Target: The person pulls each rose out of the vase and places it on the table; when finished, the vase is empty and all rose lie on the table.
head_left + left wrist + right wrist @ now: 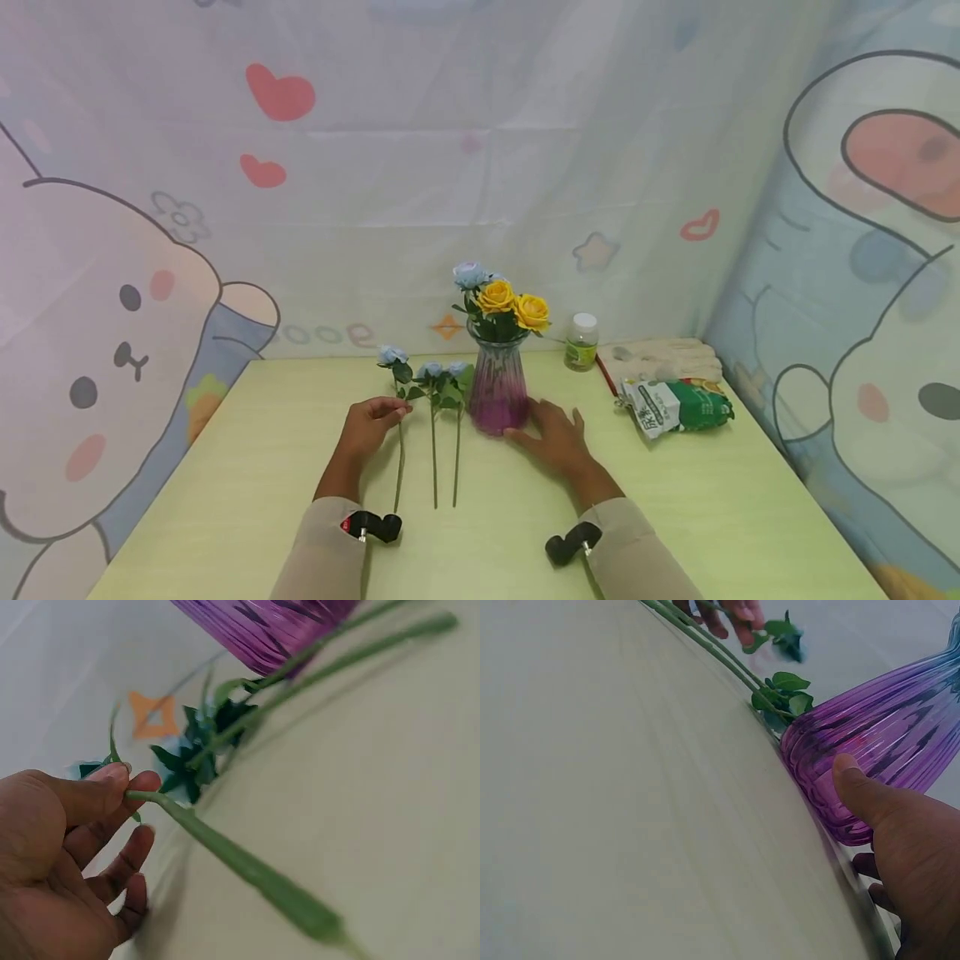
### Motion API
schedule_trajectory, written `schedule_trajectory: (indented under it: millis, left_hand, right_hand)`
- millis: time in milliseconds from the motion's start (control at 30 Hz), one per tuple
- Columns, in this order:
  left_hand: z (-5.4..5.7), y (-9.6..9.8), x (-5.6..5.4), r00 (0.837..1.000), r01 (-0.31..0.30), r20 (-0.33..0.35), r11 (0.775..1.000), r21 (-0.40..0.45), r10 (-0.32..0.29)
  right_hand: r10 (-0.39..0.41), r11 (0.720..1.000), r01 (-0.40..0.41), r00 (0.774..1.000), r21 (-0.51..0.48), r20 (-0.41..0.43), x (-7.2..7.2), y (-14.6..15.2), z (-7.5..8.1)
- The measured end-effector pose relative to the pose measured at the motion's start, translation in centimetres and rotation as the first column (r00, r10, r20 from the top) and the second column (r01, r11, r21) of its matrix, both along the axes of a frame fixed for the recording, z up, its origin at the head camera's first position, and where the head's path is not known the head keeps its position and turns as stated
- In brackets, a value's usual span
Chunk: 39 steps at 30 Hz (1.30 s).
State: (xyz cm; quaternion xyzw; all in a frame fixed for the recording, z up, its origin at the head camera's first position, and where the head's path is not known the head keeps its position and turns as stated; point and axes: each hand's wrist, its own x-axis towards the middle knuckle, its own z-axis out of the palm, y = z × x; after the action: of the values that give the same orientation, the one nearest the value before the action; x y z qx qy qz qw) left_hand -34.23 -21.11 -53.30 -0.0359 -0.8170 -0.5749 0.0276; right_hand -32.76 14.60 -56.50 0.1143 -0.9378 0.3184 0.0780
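My left hand (pixel 372 425) pinches the thin green stem (pixel 247 870) of a blue artificial rose (pixel 392 356) between thumb and fingertips, its bloom pointing away from me. Beside it on the table lie two more blue roses (pixel 431 369) with leafy green stems. A ribbed glass vase (pixel 501 392), purple at the base and clear above, stands upright to their right. Yellow roses (pixel 532 312) and blue roses (pixel 470 275) fill its mouth. My right hand (pixel 557 437) rests at the vase's lower right side, its straight thumb (pixel 862 791) against the glass; the index finger is mostly hidden in the right wrist view.
Behind and right of the vase stands a small jar (pixel 582 343) with a white lid. Farther right are a red stick (pixel 606 375), pale gloves (pixel 663 361) and a green and white packet (pixel 678 407). A printed cloth (pixel 390 183) hangs behind the table.
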Motion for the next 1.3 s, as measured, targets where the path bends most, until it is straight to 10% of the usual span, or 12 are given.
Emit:
schedule_trajectory:
  millis: [633, 1300]
  left_hand:
    - [-2.3, 1.4, -0.2, 0.983, -0.150, -0.130, 0.973, -0.177, 0.128]
    - [5.7, 6.2, -0.1, 0.964, -0.099, -0.246, 0.995, 0.029, 0.103]
  right_hand:
    - [0.000, 1.000, 0.000, 1.000, 0.016, 0.005, 0.0, 0.2, 0.1]
    - [0.004, 1.000, -0.004, 1.000, 0.006, 0.014, 0.0, 0.0, 0.2]
